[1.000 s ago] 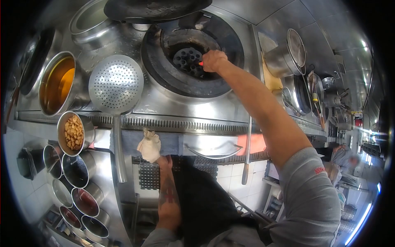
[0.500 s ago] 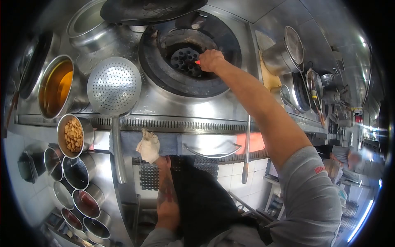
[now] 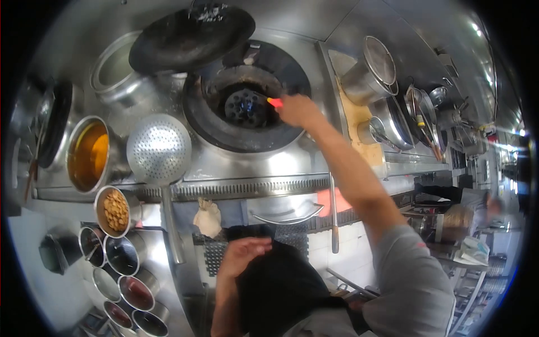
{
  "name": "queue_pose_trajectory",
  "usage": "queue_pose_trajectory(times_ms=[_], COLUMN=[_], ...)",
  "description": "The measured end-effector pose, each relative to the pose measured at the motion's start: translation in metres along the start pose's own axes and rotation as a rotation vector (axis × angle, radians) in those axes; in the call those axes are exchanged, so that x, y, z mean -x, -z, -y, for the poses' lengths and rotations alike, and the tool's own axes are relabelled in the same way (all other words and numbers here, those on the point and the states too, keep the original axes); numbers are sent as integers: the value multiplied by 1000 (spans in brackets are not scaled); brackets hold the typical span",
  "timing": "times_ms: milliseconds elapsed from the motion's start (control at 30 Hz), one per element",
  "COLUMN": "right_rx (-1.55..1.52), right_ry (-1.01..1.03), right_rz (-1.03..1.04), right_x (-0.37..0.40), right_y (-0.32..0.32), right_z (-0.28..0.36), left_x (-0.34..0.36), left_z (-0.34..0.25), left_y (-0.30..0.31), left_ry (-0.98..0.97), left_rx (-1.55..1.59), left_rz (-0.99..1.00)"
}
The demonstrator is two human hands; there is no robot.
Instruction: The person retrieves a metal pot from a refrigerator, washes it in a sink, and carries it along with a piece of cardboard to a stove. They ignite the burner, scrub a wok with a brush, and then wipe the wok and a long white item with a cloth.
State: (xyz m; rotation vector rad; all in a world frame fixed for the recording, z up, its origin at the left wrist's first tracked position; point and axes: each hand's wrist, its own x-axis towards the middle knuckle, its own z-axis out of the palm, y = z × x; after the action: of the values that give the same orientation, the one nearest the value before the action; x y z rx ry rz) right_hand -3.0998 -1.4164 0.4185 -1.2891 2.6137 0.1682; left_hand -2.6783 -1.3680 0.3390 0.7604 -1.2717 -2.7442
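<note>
My right hand [image 3: 297, 111] is closed around a small orange-red lighter [image 3: 275, 103] with a yellow tip. It is held over the right side of the round wok burner [image 3: 247, 143]. A faint blue glow shows among the holes of the burner head [image 3: 245, 108]. Held back in front of my dark apron, my left hand [image 3: 244, 255] has its fingers stretched out and nothing in it. Just beyond it, a cream cloth [image 3: 208, 218] hangs at the stove's front edge. A black wok [image 3: 193, 39] rests tilted behind the burner.
Left of the burner lie a large perforated skimmer [image 3: 159, 149], a pot of orange oil [image 3: 88, 154] and a pot of brown chunks [image 3: 115, 210]. Several sauce pots [image 3: 136, 293] stand below. On the right are a strainer [image 3: 379, 60] over a pot and a long-handled tool [image 3: 334, 219].
My left hand has come away from behind the cloth, back toward my body. My right hand has drawn slightly back from the burner's middle. A blue glow now shows; the view has shifted.
</note>
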Motion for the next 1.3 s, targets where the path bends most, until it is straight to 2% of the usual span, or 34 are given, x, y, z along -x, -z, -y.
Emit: queue_pose_trajectory(times_ms=[33, 67, 100, 133, 167, 200, 233, 267, 300, 333, 367, 400, 433, 467, 533, 567, 600, 633, 667, 700, 733, 767, 800, 833, 933, 1033, 1067, 1133, 1167, 1200, 1233, 1267, 1300], right_rx=[-159, -270, -365, -541, -481, -596, -573, -596, -490, -519, -514, -511, -545, -472, -293, -189, -188, -193, -246, -281, -300, -289, -253, -212, -121, -58, -53, -93, -149, -113, -44, -131, -30], right_ry=[-5, -13, 20, -70, -143, 16, -21, -45, 10, 12, 29, 64, -22, -32, -27, -24, -60, -70, -82, -81, -71, -60, -65, -87, -174, -223, -226, -250, -251, -269, -250, -206, -243], right_rz=[-138, -212, -235, -98, 279, 152, 320, 372, 488, 449, 495, 553, 511, 440, 275, 178, 208, 241, 249, 253, 259, 259, 259, 263, 257, 175, 343, 254, 211, 369, 238, 255, 110], right_x=[38, 85, 120, 168, 197, 249, 277, 311, 332, 355, 369, 379, 386, 390, 378, 365, 342, 324, 325, 331, 327, 312, 299, 292, 284, 285, 285, 279, 293, 289, 324, 348, 379], right_y=[9, 23, 14, 31, 17, 23, -21, -6, -45, -104, -161, -199, -215, -226, -262, -284, -303, -323, -343, -353, -364, -374, -384, -390, -403, -400, -387, -369, -368, -376, -324, -299, -302], right_z=[-1, 9, 12, 29, 36, 51, 53, 65, 64, 61, 58, 55, 52, 48, 40, 35, 28, 23, 15, 5, -4, -9, -13, -18, -31, -42, -42, -47, -31, -15, -1, 15, 44], left_x=[7, -5, -18, -36, -73, -122, -156, -170, -210, -230, -245, -262, -271, -266, -278, -278, -276, -283, -272, -195, -192, -194, -195, -200, -195, -197, -195, -197, -191, -176, -166, -155, -139], left_z=[-60, -113, -175, -227, -278, -305, -325, -341, -354, -359, -355, -353, -355, -364, -360, -360, -358, -338, -322, -295, -281, -266, -249, -225, -175, -142, -135, -131, -134, -134, -135, -136, -126], left_y=[-15, -6, -6, 0, 0, 35, 49, 55, 96, 111, 127, 143, 146, 124, 61, 20, -18, -45, -75, -167, -159, -140, -135, -122, -118, -118, -116, -113, -110, -116, -133, -150, -152], left_ry=[-357, -748, -941, -820, -1126, -1174, -1181, -1035, -863, -806, -1079, -1192, -1151, -874, -914, -973, -1020, -1398, -1311, -870, -931, -1014, -957, -1036, -904, -960, -980, -1195, -806, -801, -1119, -1435, -1243], left_rx=[-103, -485, -735, -1027, -1323, -1463, -1506, -1608, -1648, -1692, -1762, -1683, -1682, -1846, -1933, -1897, -1856, -1451, -1520, -1640, -1708, -1636, -1717, -1547, -1524, -1690, -1692, -1672, -1862, -1860, -1765, -1622, -1534], left_rz=[42, -211, -507, -739, -768, -790, -808, -732, -456, -520, -534, -578, -581, -687, -630, -493, -375, -111, -160, -465, -437, -358, -380, -272, -295, -166, -168, -190, -227, -197, -190, -182, -218])
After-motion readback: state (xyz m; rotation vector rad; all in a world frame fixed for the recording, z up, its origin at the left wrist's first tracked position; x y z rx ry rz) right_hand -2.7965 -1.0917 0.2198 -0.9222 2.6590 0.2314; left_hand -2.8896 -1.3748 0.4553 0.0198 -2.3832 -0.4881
